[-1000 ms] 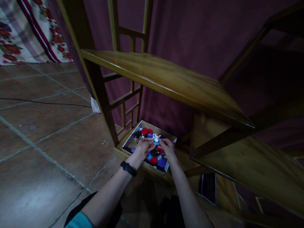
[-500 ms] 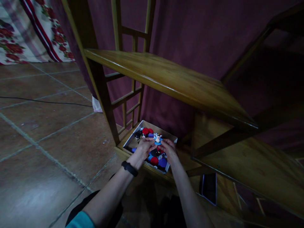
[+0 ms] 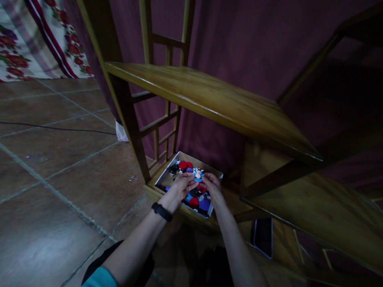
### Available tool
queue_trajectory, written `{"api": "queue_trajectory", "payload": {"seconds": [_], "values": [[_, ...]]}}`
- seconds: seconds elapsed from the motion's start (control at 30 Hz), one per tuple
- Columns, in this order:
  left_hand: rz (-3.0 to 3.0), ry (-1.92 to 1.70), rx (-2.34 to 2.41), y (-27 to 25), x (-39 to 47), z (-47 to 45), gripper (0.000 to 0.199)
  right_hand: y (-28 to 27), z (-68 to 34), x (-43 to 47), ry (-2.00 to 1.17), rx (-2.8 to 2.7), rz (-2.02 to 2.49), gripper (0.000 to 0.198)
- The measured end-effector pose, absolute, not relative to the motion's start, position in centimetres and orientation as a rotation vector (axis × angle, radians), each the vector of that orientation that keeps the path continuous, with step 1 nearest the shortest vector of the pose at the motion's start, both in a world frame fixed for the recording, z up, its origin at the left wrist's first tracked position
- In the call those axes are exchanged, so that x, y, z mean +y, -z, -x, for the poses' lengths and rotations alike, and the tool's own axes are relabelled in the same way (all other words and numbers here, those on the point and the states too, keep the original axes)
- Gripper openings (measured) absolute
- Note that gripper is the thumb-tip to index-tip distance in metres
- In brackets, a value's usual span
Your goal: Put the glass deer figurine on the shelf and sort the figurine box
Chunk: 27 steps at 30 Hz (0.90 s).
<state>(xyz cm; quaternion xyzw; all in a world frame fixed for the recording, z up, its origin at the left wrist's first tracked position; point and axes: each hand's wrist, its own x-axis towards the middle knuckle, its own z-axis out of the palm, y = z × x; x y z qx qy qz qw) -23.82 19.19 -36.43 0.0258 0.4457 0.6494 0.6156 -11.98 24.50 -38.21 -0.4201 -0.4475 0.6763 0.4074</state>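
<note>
A small figurine [image 3: 198,174] in white and light blue, on a blue round base, is held between my two hands. My left hand [image 3: 183,186], with a black band on its wrist, pinches it from the left. From the right, the fingers of my right hand [image 3: 212,185] close on its other side. Beneath them is a shallow white box [image 3: 206,163] with several more figurines, some on red, blue or purple round bases [image 3: 194,203]. My hands hide the middle of the box.
The box stands on the low board of a wooden shelf unit, under a higher shelf board [image 3: 209,93]. A lattice side panel [image 3: 161,119] rises at the left. A dark tray-like object [image 3: 263,238] lies lower right. A black cable [image 3: 60,128] crosses the tiled floor.
Almost nothing differs. Both hands stay over the box with the figurine between them, and the view has shifted very slightly.
</note>
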Motion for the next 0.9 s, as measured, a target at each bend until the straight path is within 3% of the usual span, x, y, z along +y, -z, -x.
{"api": "queue_trajectory", "payload": {"seconds": [0.63,0.9], "values": [[-0.142,-1.591,1.056,36.5,19.2,23.8,0.011,38.0,11.9,24.7,-1.667,-1.189,1.061,0.024],[-0.31,-1.757,1.111,37.6,19.6,23.5,0.042,39.2,12.3,25.2,-1.567,-1.309,1.017,0.033]]}}
